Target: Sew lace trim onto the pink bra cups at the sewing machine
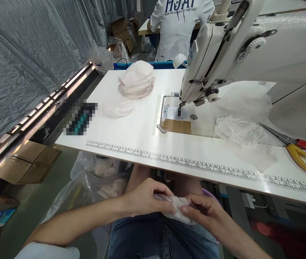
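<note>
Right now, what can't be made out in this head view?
Lace piece, head view: mostly covered by the left hand and right hand; its shape is unclear.
Dark item at left: pixelated.
Scissors: handles cut off by the right edge.
Person in the white shirt: cut off by the top edge.

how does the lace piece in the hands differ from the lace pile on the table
The lace piece is one small scrap; the pile is many pieces stacked up. The lace piece is pinched by the left hand and right hand below the table edge; the pile lies untouched on top. The lace piece looks white, the pile pinkish. Both are lace.
</note>
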Motion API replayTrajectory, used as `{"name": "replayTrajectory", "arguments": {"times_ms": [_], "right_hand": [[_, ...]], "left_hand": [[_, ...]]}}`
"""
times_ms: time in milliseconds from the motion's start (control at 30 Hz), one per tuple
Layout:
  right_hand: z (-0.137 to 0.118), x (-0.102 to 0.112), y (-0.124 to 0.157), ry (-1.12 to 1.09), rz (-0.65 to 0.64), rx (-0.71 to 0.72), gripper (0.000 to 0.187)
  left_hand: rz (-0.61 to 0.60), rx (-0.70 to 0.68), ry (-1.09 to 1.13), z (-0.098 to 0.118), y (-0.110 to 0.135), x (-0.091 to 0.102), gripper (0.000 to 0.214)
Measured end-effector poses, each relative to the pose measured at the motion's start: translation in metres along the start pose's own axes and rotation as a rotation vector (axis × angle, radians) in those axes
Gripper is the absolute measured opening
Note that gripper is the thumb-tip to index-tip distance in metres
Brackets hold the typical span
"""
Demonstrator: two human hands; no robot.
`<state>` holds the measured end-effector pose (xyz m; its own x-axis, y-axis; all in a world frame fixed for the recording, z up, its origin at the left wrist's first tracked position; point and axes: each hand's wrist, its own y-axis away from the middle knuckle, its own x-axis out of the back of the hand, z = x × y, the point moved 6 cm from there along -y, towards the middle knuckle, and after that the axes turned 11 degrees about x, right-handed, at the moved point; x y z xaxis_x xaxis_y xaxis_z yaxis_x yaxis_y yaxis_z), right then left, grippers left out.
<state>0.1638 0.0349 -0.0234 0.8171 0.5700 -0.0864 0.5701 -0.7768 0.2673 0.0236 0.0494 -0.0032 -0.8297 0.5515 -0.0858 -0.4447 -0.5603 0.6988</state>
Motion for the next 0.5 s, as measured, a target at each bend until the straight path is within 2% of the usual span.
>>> {"name": "replayTrajectory", "arguments": {"times_ms": [333, 500], "right_hand": [[0.0028, -0.0036, 0.0044, -0.037, -0.065, 0.0, 0.04], [-0.0011, -0.0034, 0.0051, -0.001, -0.086, 0.059, 0.035]], "left_hand": [[0.016, 0.014, 0.116, -0.0076, -0.0045, 0.0016, 0.027], [0.017, 0.008, 0.119, -0.006, -0.0041, 0.001, 0.027]]}}
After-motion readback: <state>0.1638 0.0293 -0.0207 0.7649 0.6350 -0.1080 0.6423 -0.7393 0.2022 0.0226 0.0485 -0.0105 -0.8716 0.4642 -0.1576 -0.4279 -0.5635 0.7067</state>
